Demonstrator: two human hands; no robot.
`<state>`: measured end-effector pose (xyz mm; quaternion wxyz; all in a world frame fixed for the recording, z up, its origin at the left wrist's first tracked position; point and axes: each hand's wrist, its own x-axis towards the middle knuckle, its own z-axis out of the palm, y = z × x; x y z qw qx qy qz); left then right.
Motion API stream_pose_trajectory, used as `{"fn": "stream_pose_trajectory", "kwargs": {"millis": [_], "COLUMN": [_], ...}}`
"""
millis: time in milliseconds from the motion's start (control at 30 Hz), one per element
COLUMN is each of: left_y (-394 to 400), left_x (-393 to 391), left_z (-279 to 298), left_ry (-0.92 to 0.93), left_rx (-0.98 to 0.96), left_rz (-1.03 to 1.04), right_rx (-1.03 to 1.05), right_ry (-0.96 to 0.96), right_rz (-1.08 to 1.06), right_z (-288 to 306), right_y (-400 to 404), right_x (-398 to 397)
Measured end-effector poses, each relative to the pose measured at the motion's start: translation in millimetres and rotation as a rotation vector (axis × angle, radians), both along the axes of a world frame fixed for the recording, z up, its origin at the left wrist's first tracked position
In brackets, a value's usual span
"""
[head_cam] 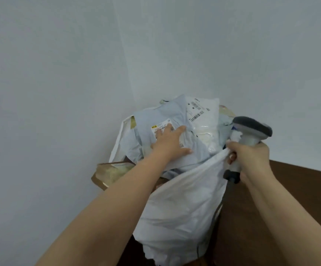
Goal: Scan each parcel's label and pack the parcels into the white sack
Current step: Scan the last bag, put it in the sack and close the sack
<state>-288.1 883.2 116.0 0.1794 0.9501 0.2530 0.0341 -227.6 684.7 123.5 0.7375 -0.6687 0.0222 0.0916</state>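
1. The left hand [170,144] is laid flat, fingers spread, on a pale grey parcel [161,120] at the mouth of the white sack [180,204].
2. The sack's rim and a grey scanner [251,129] are gripped together by the right hand [251,160].
3. A white labelled parcel [203,116] lies just beyond the left hand.
4. A brown parcel [109,173] rests below the left forearm, beside the sack, on the brown worktop [290,189].

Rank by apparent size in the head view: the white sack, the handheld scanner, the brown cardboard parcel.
1. white sack, clearly largest.
2 and 3. handheld scanner and brown cardboard parcel look alike; the parcel is partly hidden, so no ranking.
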Motion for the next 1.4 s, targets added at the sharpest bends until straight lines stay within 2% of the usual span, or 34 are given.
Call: {"fn": "stream_pose_trajectory", "kwargs": {"millis": [100,233,300,367,467,533,600,700,767,833,967,1067,1133,1233,1333,1400], "left_y": [3,9,22,39,77,106,128,136,134,132,133,130,131,135,148,158], "left_x": [7,1,-13,-33,-70,-99,-126,-156,-167,-173,-175,-166,-158,-150,-151,-156], "left_z": [-4,8,18,27,27,13,-11,-42,-59,-64,-60,-61,-65,-59,-56,-50], "left_ry": [-0.028,-0.067,-0.240,-0.481,-0.714,-0.677,-0.534,-0.329,-0.224,-0.220,-0.196,-0.338,-0.395,-0.412,-0.386,-0.379], "left_rx": [0.030,-0.015,-0.171,-0.265,-0.221,-0.220,-0.294,-0.601,-0.804,-0.959,-1.123,-1.361,-1.447,-1.361,-1.070,-0.952], "left_rz": [0.030,-0.006,0.030,0.175,0.452,0.626,0.783,0.933,0.951,0.918,0.845,0.781,0.760,0.749,0.779,0.745], "right_rx": [0.101,0.122,0.127,0.137,0.165,0.189,0.191,0.183,0.176,0.169,0.166,0.147,0.133,0.108,0.085,0.079], "right_ry": [-0.181,-0.261,-0.267,-0.275,-0.272,-0.255,-0.255,-0.260,-0.265,-0.264,-0.248,-0.238,-0.235,-0.243,-0.239,-0.237], "right_rz": [0.041,0.107,0.134,0.164,0.168,0.160,0.150,0.163,0.177,0.183,0.158,0.127,0.105,0.071,0.030,0.009], "right_z": [39,39,31,27,25,24,22,19,17,14,11,10,9,11,14,15], "right_y": [2,6,9,14,18,20,21,27,32,39,49,56,60,64,64,64], "right_x": [8,14,17,19,24,28,33,36,36,35,26,16,8,-1,-8,-12]}}
